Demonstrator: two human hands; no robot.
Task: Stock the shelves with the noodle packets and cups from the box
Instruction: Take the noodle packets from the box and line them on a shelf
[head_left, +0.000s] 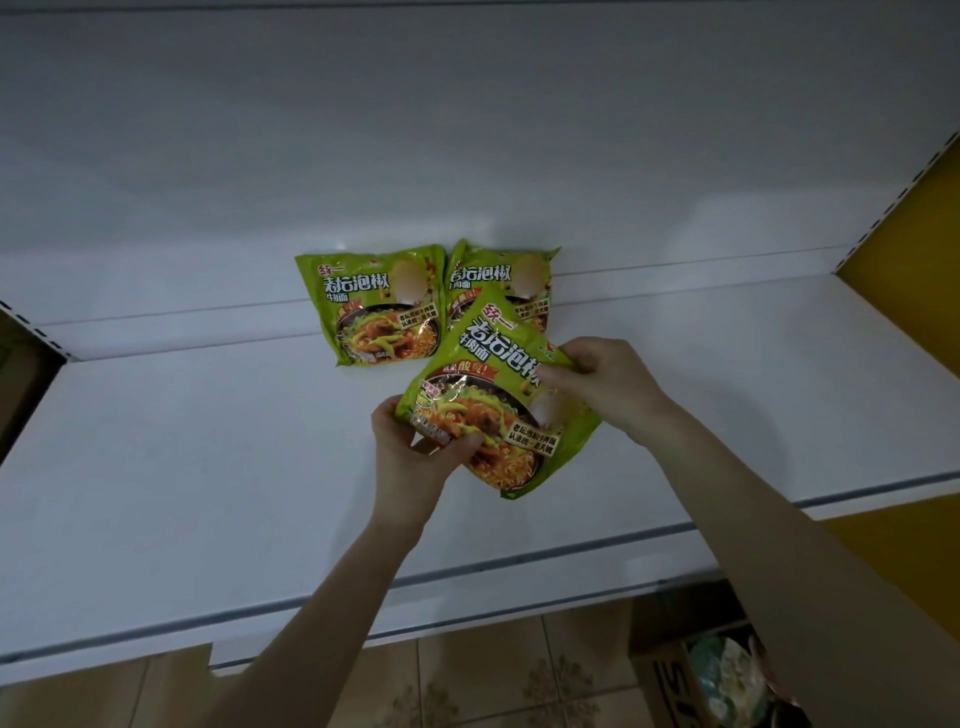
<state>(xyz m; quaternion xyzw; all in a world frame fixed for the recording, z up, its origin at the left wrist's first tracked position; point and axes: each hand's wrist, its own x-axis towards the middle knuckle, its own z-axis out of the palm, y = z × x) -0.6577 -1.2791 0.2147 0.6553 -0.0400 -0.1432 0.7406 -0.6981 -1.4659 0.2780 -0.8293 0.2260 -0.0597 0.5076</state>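
I hold a green noodle packet (496, 395) tilted over the white shelf (208, 467). My left hand (415, 457) pinches its lower left corner. My right hand (602, 384) grips its upper right edge. Two more green noodle packets lean against the shelf's back wall: one on the left (371, 306), one to its right (504, 275) partly hidden behind the held packet.
A cardboard box (675, 680) with more packets sits on the tiled floor at the lower right, below the shelf's front edge (311, 613). A yellow side panel (914, 260) bounds the shelf on the right. Another brown box edge shows at the lower left.
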